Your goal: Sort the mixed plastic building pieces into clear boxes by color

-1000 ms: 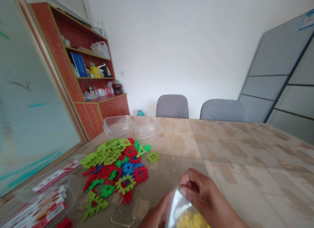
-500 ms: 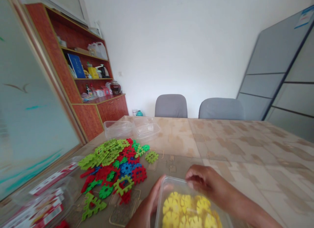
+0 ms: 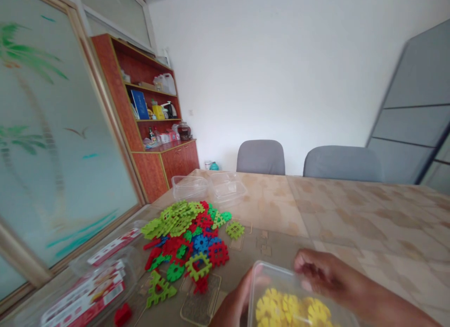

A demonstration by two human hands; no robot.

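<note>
A clear plastic box (image 3: 272,274) holding yellow flower-shaped toy pieces (image 3: 293,309) is at the bottom of the view, its near end cut off. My left hand (image 3: 242,296) is wrapped along the box's left side, partly hidden behind the wall. At the far right corner, my right hand (image 3: 321,273) has its fingers curled against the rim. Left of the box lies a pile of interlocking toy pieces: lime green ones (image 3: 177,218), red ones (image 3: 218,253), blue ones (image 3: 201,243) and green ones (image 3: 175,272).
Two clear empty containers (image 3: 190,188) stand behind the pile. Plastic packaging with printed red-and-white labels (image 3: 87,294) lies at the table's left edge. Two grey chairs (image 3: 260,157) stand across the patterned table (image 3: 351,210). A wooden cabinet (image 3: 147,172) is at the back left.
The view has turned left, so everything appears further right. Both hands remain at the box with much the same grip. The pile looks unchanged.
</note>
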